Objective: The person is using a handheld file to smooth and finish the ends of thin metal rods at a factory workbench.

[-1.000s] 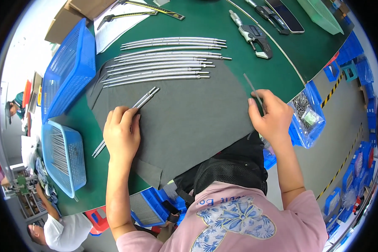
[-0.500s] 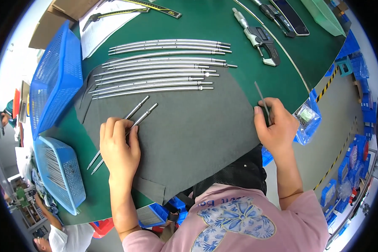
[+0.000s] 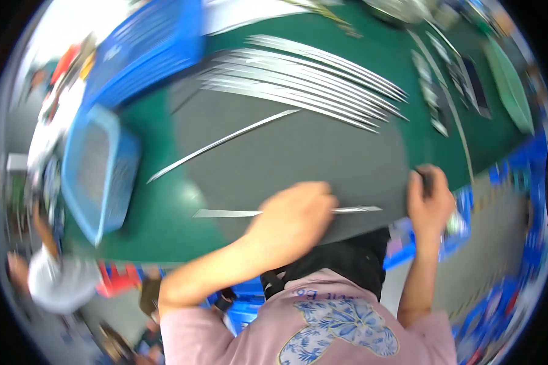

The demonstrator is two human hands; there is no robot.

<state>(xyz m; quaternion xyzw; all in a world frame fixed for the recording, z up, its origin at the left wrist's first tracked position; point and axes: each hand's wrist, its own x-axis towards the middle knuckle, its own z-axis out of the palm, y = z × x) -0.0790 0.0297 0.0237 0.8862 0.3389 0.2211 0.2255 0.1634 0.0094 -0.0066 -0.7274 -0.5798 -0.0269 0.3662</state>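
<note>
My left hand [image 3: 293, 214] is closed around a slim metal rod [image 3: 358, 209], which lies roughly level across the near part of the grey cloth and sticks out on both sides of the fist. At the cloth's right edge my right hand [image 3: 431, 204] is curled, thumb and fingers around something dark that blur keeps me from making out. Another metal rod [image 3: 225, 141] rests slantwise on the grey cloth [image 3: 347, 158], partly over the green table. Beyond it, several metal rods [image 3: 298, 79] lie side by side in a row, smeared by motion.
At the left stand a blue basket [image 3: 146, 55] and a light-blue basket [image 3: 125, 176]. A micrometer [image 3: 431, 94], a phone [image 3: 476, 88] and a pale green tray [image 3: 510, 85] are at the far right. A person in white [image 3: 61, 274] is at the lower left.
My left hand has moved right and nearer my body with one rod, leaving the other slanted on the cloth. The thin grey strip at my right hand no longer shows clearly. The whole view has shifted.
</note>
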